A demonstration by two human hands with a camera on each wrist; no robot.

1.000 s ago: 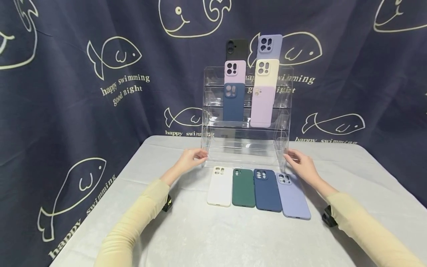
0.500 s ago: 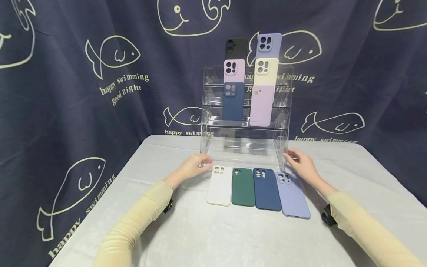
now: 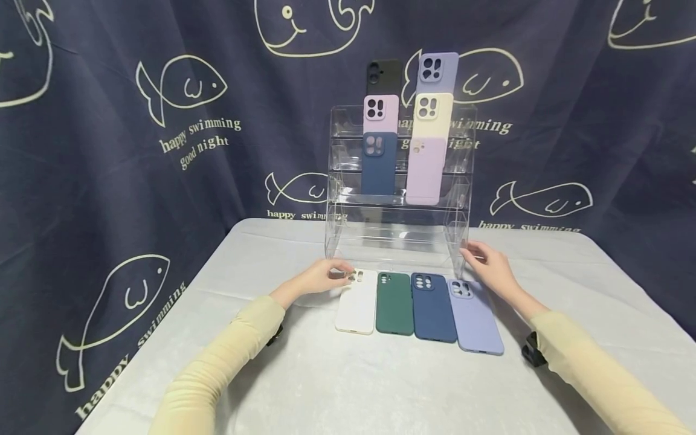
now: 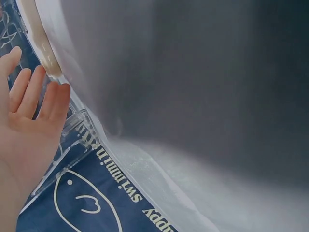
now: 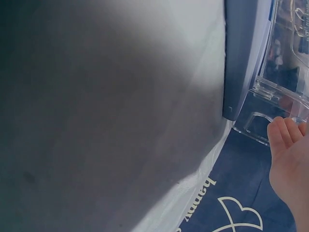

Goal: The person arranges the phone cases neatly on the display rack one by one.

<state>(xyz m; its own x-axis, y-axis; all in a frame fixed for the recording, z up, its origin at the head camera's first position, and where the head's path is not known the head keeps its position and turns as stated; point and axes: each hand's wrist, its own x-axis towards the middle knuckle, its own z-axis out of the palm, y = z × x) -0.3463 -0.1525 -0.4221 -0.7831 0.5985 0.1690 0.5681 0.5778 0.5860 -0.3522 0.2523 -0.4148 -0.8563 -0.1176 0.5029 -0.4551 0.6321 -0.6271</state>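
White case (image 3: 356, 308), likely light, flexible: take its long edges.
Left hand (image 3: 322, 277) by its top, fingers loosely spread; right hand (image 3: 492, 269) at clear stand (image 3: 399, 249), fingers extended.

Well apart, the left grip (image 3: 318, 278) spread its loosely bent fingers (image 4: 32, 92), while the right grip (image 3: 493, 269) kept its own together. Behind them, the sleeved left forearm (image 3: 231, 341) and right forearm (image 3: 592, 356) slanted outward.

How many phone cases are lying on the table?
4, in front of the clear rack, left to right: white case, green case, navy case, lavender case. None looks hidden.
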